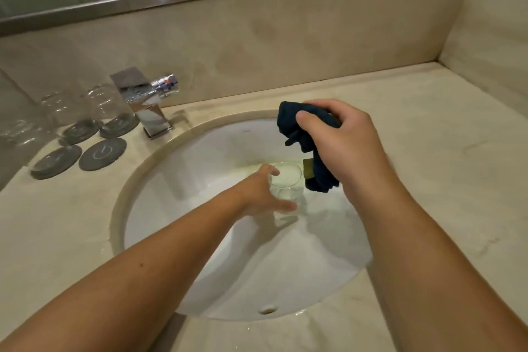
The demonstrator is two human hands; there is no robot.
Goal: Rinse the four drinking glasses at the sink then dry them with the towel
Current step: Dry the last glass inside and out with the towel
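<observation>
Drinking glass (287, 180) upright low in the sink (200, 237), mouth up, contents unclear. Left hand (263, 194) wrapped round its left wall, fingers (273, 171) curled over rim and side. Right hand (343, 140) just above and to the right, gripping a bunched dark towel (303, 140) that hangs close beside the glass. Open tabletop (443, 166) stretching right of the sink. Far left, beside the faucet (148, 111): three blurred glasses (57, 108) among four dark coasters (103, 153).

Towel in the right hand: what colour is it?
The towel is dark navy blue, best seen in the head view.
</observation>
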